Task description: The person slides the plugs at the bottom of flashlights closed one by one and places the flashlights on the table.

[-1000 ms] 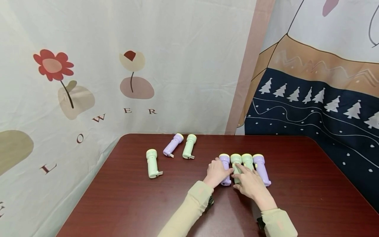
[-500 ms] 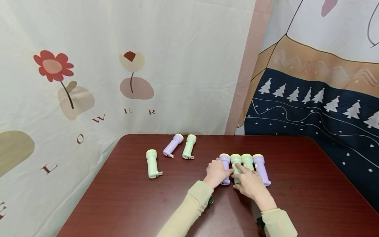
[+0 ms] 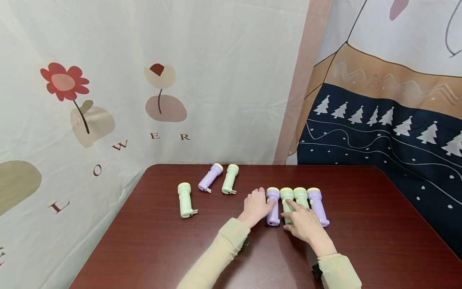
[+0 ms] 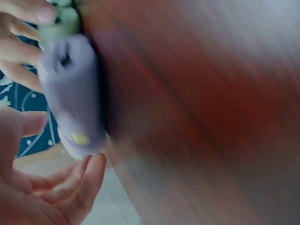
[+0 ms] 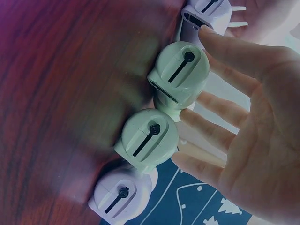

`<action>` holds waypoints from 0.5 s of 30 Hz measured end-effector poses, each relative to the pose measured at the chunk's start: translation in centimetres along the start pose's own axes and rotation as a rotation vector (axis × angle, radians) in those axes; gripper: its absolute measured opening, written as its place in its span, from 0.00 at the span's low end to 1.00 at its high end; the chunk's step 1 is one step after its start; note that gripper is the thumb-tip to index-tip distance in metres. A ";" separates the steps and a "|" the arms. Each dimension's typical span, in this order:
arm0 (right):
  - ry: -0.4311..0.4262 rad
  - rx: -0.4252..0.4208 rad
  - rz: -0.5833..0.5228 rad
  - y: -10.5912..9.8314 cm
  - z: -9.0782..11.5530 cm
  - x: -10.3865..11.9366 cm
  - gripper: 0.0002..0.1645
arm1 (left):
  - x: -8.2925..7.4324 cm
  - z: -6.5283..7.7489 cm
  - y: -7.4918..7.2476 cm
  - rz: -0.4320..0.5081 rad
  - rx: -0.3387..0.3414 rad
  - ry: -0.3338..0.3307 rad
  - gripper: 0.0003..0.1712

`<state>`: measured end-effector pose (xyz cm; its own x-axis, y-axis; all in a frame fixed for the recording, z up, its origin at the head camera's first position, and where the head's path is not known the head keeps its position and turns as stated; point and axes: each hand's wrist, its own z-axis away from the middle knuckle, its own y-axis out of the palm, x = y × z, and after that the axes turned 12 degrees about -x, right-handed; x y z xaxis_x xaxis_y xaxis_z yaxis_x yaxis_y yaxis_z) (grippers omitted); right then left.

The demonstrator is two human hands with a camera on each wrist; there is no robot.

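Four flashlights would be several; side by side they form a row on the table, lens ends away from me. At the row's left end lies a purple flashlight point(image 3: 273, 210), then a green flashlight point(image 3: 287, 194), another green flashlight point(image 3: 300, 194) and a purple flashlight point(image 3: 318, 206) at the right end. My left hand point(image 3: 254, 208) is beside the left purple one, fingers spread and apart from its body in the left wrist view. My right hand point(image 3: 306, 225) lies over the two green ones, fingers fairly straight, fingertips on them. In the right wrist view, plug prongs point(image 5: 238, 23) stick out of the left purple one.
On the left of the table point(image 3: 151, 249) lie a green flashlight point(image 3: 185, 200) with its plug prongs out, a tilted purple flashlight point(image 3: 211, 177) and a green flashlight point(image 3: 230, 179) near the back edge. A printed curtain point(image 3: 231, 80) hangs behind the table.
My left hand has let go of the left purple flashlight and moved slightly left, leaving more of it in view. My right hand stays on the green ones.
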<state>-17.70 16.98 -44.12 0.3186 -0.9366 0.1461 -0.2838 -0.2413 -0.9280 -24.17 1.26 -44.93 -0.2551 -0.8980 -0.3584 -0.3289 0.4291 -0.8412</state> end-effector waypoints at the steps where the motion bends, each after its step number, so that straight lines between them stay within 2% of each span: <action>1: -0.001 0.000 -0.002 0.0 0.0 0.0 0.19 | 0.5 -0.2 0.0 -0.003 -0.020 0.028 0.24; 5: -0.001 0.005 -0.004 0.0 0.0 0.0 0.19 | 3.1 -1.4 -0.1 -0.065 -0.128 0.147 0.22; 8: 0.006 0.007 -0.007 0.0 0.0 0.0 0.19 | 5.3 -2.7 -0.1 -0.112 -0.223 0.178 0.23; 10: 0.008 0.004 -0.012 0.0 0.0 0.0 0.19 | 6.6 -3.6 -0.2 -0.126 -0.261 0.161 0.24; 11: 0.008 0.001 -0.015 -0.1 0.0 0.0 0.19 | 7.3 -4.0 -0.2 -0.132 -0.259 0.141 0.24; 15: 0.003 -0.003 -0.028 -0.1 0.1 -0.1 0.19 | 9.3 -5.3 -0.5 -0.143 -0.184 0.032 0.27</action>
<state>-17.58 17.10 -44.09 0.3235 -0.9302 0.1732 -0.2779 -0.2684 -0.9224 -31.15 -6.82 -45.70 -0.2217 -0.9487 -0.2254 -0.5229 0.3107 -0.7937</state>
